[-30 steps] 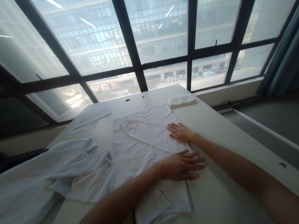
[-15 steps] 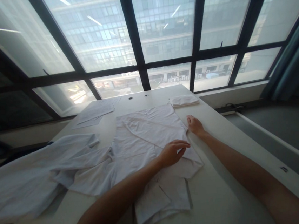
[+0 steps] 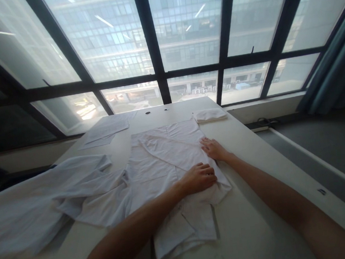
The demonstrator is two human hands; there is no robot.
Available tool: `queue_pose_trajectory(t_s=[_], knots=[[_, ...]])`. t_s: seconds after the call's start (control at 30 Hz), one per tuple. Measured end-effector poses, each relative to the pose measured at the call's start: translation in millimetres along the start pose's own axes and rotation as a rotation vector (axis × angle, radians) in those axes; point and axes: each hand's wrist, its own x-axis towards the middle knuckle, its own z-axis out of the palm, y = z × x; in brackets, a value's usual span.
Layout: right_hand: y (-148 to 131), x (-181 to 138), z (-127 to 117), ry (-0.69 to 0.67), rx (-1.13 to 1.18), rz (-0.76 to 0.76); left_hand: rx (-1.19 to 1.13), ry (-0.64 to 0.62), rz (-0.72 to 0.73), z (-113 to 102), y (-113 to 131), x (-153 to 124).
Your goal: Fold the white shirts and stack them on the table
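A white garment [image 3: 160, 163] lies spread flat on the pale table [image 3: 247, 146], partly folded, with a sleeve folded across its middle. My left hand [image 3: 199, 178] rests on the garment's right side near the lower fold, fingers curled down against the cloth. My right hand [image 3: 213, 148] lies flat on the garment's right edge a little farther away, fingers apart. More white cloth [image 3: 45, 198] trails off to the left, joined to or overlapping the garment.
A small folded white cloth [image 3: 210, 115] sits at the table's far right corner. Flat white sheets [image 3: 105, 132] lie at the far left. Large windows with dark frames [image 3: 161, 77] stand behind the table. A blue curtain [image 3: 334, 73] hangs at right.
My right hand slid from the bare table just right of the garment back onto its right edge. My left hand moved slightly nearer and its fingers curled onto the cloth.
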Motion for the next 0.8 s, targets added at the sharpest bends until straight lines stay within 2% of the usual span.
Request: queue_pose_trajectory(t_s=[0.27,0.5,0.67,0.8], knots=[[1.1,0.6,-2.5,-0.014,-0.019,-0.01,-0.087,-0.045,-0.037,-4.0,-2.4,-1.1],[0.8,0.1,-4.0,-0.016,-0.021,-0.026,-0.371,-0.014,-0.044,-6.2,0.5,-5.0],[2.4,1.0,-3.2,-0.028,-0.029,-0.027,-0.455,-0.18,0.023,-4.7,3.5,-7.5],[3.8,1.4,-1.8,-0.023,-0.028,-0.027,-0.524,-0.219,0.047,-5.9,5.0,-8.0]])
